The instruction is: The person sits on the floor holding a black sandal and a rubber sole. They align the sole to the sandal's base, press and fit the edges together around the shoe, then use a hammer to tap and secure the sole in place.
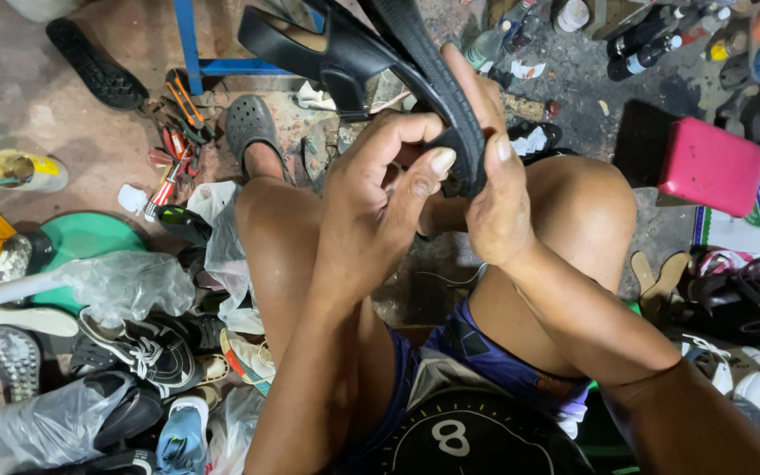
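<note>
Floor (90, 149) is carrying a shoe pile (134, 369) at left and a pink box (710, 165) at right. Black sandal (354, 48) is being held above the knees. Left hand (380, 207) is gripping its heel end, thumb pressing the sole edge; right hand (494, 189) is clasping the same end from the other side.

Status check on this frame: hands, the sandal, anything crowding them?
Left hand and right hand both grip black sandal, sole edge pinched. Held above knees. Nothing between hands; shoe pile lies lower left.
</note>
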A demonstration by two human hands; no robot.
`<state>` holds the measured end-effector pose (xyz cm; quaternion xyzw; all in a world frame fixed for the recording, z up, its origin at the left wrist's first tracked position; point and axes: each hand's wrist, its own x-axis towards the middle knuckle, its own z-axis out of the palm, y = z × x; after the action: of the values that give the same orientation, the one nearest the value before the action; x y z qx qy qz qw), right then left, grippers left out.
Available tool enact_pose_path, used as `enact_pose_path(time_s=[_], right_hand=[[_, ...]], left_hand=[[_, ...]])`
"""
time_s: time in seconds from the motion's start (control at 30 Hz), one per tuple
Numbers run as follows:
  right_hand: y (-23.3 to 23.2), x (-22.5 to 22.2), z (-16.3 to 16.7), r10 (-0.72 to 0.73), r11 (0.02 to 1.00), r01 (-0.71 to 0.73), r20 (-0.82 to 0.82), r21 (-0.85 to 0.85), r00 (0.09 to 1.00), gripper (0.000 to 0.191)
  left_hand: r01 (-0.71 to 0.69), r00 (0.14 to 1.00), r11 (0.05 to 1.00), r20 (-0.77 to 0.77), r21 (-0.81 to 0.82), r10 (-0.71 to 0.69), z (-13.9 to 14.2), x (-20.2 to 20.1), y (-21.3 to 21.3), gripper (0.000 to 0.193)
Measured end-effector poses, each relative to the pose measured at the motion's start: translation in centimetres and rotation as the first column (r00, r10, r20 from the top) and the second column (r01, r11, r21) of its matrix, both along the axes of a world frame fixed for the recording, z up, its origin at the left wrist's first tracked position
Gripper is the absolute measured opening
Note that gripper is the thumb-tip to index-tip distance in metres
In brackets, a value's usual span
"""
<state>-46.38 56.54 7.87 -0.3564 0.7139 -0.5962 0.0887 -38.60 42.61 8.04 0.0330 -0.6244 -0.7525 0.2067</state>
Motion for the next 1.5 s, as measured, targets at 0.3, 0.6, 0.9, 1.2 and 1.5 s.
enact_pose_path(time_s=[0.3,0.6,0.9,1.2,1.5], right_hand=[[0.5,-0.2,0.1,0.036,0.988,-0.007,-0.190,0.152,0.981,0.075],[0.7,-2.0,-1.3,0.340,0.875,0.060,0.698,-0.481,0.631,0.080],[2.3,-5.1,-0.5,0.597,0.734,0.144,0.732,-0.663,0.328,0.094],[1.5,-3.7,-0.7,0.496,0.814,0.074,0.756,-0.576,0.428,0.085],[0.7,-2.6,0.3,0.303,0.911,0.006,0.677,-0.413,0.671,0.076]], left_hand=[[-0.198,0.980,0.962,-0.050,-0.186,0.193,0.2,-0.1,0.6,0.013],[-0.559,0.829,0.816,-0.108,-0.147,0.549,0.8,0.5,1.7,0.021],[-0.235,0.970,0.967,-0.035,0.096,0.239,-2.3,-0.6,1.1,0.026],[-0.134,0.984,0.980,-0.095,0.147,0.148,-2.1,-1.5,1.9,0.037],[0.125,0.986,0.847,-0.159,0.517,-0.049,-2.9,-1.9,0.7,0.035]])
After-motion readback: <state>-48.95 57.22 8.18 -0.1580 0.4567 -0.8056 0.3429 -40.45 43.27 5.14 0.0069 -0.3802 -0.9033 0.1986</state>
